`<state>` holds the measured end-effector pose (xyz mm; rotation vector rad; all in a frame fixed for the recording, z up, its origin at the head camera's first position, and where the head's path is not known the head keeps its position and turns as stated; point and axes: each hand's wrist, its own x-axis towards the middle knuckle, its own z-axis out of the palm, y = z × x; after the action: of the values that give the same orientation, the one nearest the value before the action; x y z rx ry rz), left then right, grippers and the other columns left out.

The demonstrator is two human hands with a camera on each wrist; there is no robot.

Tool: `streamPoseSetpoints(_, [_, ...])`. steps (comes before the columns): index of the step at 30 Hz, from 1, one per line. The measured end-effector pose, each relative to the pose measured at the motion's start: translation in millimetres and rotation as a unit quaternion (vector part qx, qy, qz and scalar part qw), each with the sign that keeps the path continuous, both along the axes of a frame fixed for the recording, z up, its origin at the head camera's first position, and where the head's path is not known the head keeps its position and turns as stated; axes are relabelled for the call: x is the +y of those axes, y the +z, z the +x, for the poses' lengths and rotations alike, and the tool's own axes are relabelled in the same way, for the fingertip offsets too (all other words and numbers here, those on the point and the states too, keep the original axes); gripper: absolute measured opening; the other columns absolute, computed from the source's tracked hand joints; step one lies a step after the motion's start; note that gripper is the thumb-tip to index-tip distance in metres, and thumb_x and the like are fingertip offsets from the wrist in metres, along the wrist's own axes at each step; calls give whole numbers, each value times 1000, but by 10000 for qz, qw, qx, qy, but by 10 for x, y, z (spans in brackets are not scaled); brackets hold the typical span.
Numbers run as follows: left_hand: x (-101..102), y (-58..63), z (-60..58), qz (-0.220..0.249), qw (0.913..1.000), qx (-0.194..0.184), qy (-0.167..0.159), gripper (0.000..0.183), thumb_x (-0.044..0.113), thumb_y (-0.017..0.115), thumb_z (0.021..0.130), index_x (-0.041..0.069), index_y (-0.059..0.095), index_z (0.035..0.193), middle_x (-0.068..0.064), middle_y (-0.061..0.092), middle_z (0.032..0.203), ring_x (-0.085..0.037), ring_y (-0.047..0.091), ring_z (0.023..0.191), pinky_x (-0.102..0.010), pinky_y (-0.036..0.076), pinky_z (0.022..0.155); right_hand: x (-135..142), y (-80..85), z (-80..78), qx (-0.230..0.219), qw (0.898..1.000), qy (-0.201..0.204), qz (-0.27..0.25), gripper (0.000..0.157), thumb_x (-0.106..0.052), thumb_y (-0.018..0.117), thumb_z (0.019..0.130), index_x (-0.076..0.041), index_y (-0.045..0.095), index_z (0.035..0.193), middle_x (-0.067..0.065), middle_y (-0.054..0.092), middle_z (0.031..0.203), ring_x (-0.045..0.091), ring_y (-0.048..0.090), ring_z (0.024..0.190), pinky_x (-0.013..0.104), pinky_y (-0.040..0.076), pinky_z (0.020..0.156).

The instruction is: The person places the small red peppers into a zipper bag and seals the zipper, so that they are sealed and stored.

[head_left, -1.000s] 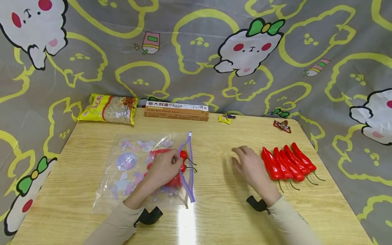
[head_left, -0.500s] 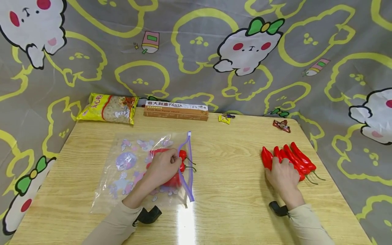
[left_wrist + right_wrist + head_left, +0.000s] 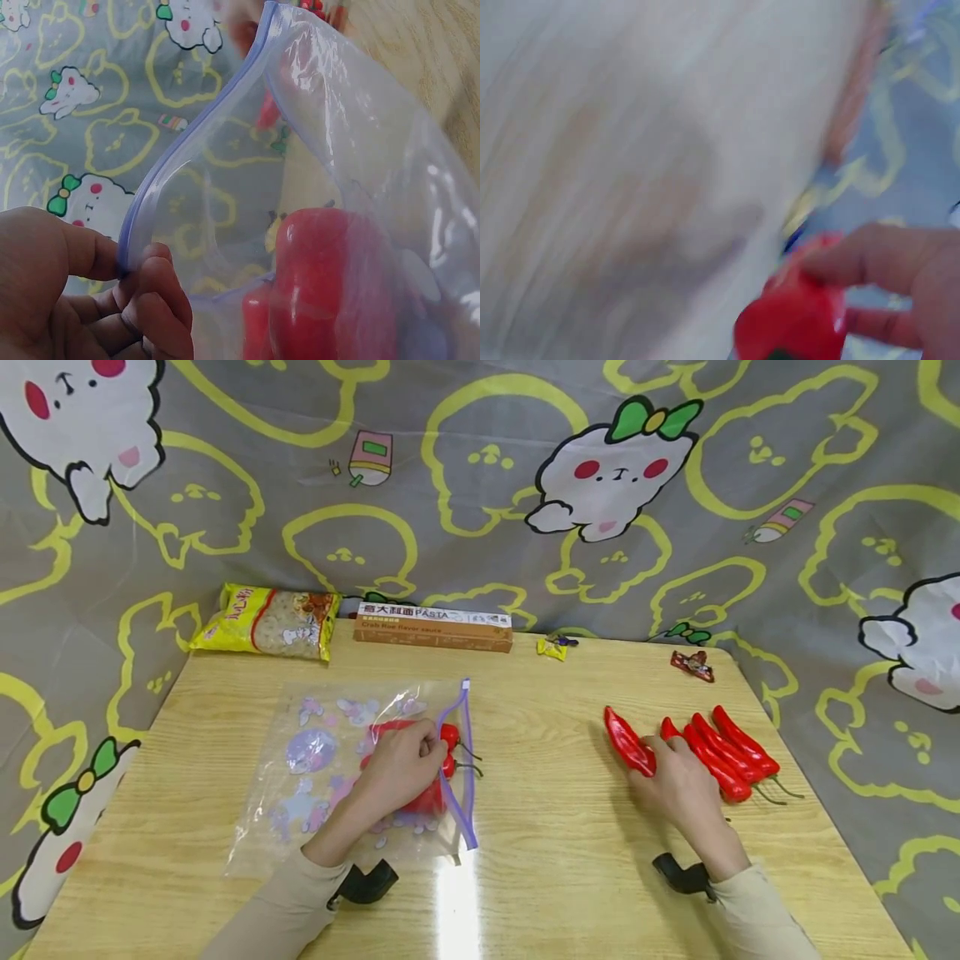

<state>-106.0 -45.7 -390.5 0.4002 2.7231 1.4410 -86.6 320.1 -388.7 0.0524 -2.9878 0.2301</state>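
The left hand pinched the purple edge of a clear bag, centre-left, with red peppers inside. The right hand gripped one red pepper, centre-right, beside a row of other peppers. Holding the mouth apart steadily, and the glossy-looking pepper firmly, seemed wise.

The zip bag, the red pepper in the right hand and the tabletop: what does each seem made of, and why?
Zip bag: thin, glossy plastic film, see-through with sharp glints.
Red pepper: smooth, glossy surface with highlights; perhaps plastic, possibly real.
Tabletop: wood or wood-look laminate, glossy, given its grain lines and bright reflection.
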Motion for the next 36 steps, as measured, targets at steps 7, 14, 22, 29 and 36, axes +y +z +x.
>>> streamPoseSetpoints(7, [4, 7, -4, 99, 9999, -76, -57, 15, 16, 52, 87, 14, 51, 72, 3, 42, 50, -8, 35, 42, -22, 27, 39, -561, 250, 109, -482, 9749, 1755, -1285, 41, -14, 72, 76, -12, 60, 115, 1, 63, 104, 10, 56, 78, 27, 47, 63])
streamPoseSetpoints(14, [17, 19, -9, 101, 9998, -153, -99, 15, 16, 51, 88, 14, 51, 72, 3, 44, 49, -9, 37, 41, -22, 26, 38, -986, 285, 164, -326, 9466, 2879, -1415, 36, -17, 73, 76, -14, 63, 110, -5, 64, 105, 4, 55, 81, 23, 49, 66])
streamPoseSetpoints(22, [28, 12, 11, 159, 9994, -281, -127, 15, 16, 52, 88, 13, 51, 74, 3, 48, 51, -10, 43, 41, -23, 29, 37, -1292, 176, 18, 199, 9364, 3305, -1164, 31, -18, 72, 77, -13, 65, 106, -4, 63, 102, 5, 56, 82, 21, 49, 68])
streamPoseSetpoints(29, [25, 31, 22, 283, 9985, -431, -155, 15, 16, 51, 90, 12, 52, 76, 4, 54, 53, -11, 51, 43, -24, 31, 37, -1546, 11, -61, 116, 9169, 3601, -1718, 32, -15, 74, 76, -9, 62, 105, 0, 63, 101, 7, 60, 85, 19, 51, 71])
streamPoseSetpoints(36, [9, 67, 17, 293, 9988, -374, -150, 15, 19, 49, 90, 14, 52, 76, 4, 54, 52, -11, 52, 44, -23, 31, 38, -1738, -91, -108, -91, 8982, 3590, -2536, 30, -9, 72, 76, -5, 61, 104, 2, 60, 97, 10, 61, 86, 18, 50, 73])
